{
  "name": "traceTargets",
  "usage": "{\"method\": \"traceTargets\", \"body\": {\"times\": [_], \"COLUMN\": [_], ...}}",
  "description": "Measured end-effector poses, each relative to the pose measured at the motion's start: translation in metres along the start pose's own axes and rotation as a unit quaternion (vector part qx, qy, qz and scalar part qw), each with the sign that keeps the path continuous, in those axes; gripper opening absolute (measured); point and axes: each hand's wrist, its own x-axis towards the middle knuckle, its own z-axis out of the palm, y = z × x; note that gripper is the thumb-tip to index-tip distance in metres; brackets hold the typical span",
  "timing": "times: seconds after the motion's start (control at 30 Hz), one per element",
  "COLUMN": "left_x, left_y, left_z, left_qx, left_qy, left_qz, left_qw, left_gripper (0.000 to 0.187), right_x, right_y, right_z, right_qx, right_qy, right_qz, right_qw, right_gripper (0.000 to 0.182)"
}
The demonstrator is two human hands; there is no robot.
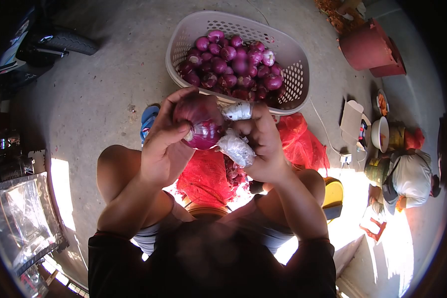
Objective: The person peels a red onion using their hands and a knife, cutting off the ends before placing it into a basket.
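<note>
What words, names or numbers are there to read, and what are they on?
None can be read.
Large onion: no label shows.
Silvery wraps on the right hand: dark marks, no readable letters.
Small open box: any print is too small.
Blue sandal: any marks are too small.

onion [201, 123] between the hands [165, 156], onions [228, 53] in basket [185, 31] beyond; wheel [74, 42] far left, tub [363, 45] far right
</note>
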Motion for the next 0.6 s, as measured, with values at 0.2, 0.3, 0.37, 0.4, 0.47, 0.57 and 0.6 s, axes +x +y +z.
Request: {"method": "traceTargets", "body": {"times": [0.2,0.3,0.37,0.4,0.47,0.57,0.6], "left_x": [0.000,-0.001,-0.001,-0.002,-0.002,-0.002,-0.002], "left_y": [-0.005,-0.005,-0.005,-0.006,-0.006,-0.006,-0.006], "left_z": [0.000,-0.001,-0.001,0.000,-0.001,-0.003,-0.004], "left_qx": [-0.061,-0.112,-0.147,-0.161,-0.179,-0.189,-0.189], "left_qy": [0.013,0.010,0.005,0.002,-0.008,-0.021,-0.020], "left_qz": [-0.013,-0.035,-0.053,-0.060,-0.070,-0.080,-0.080], "left_qw": [0.998,0.993,0.988,0.985,0.981,0.979,0.979], "left_gripper": [0.055,0.051,0.050,0.049,0.049,0.049,0.049], "right_x": [0.001,0.002,0.002,0.002,0.002,0.000,0.000], "right_y": [0.011,0.013,0.015,0.015,0.016,0.015,0.015], "right_z": [0.015,0.017,0.017,0.017,0.018,0.022,0.022], "right_qx": [-0.049,-0.051,-0.033,-0.029,-0.023,0.030,0.040], "right_qy": [0.082,0.095,0.099,0.100,0.102,0.119,0.110], "right_qz": [-0.117,-0.132,-0.133,-0.138,-0.148,-0.130,-0.129], "right_qw": [0.988,0.985,0.986,0.985,0.983,0.984,0.985], "right_gripper": [0.045,0.042,0.041,0.041,0.041,0.041,0.040]}}
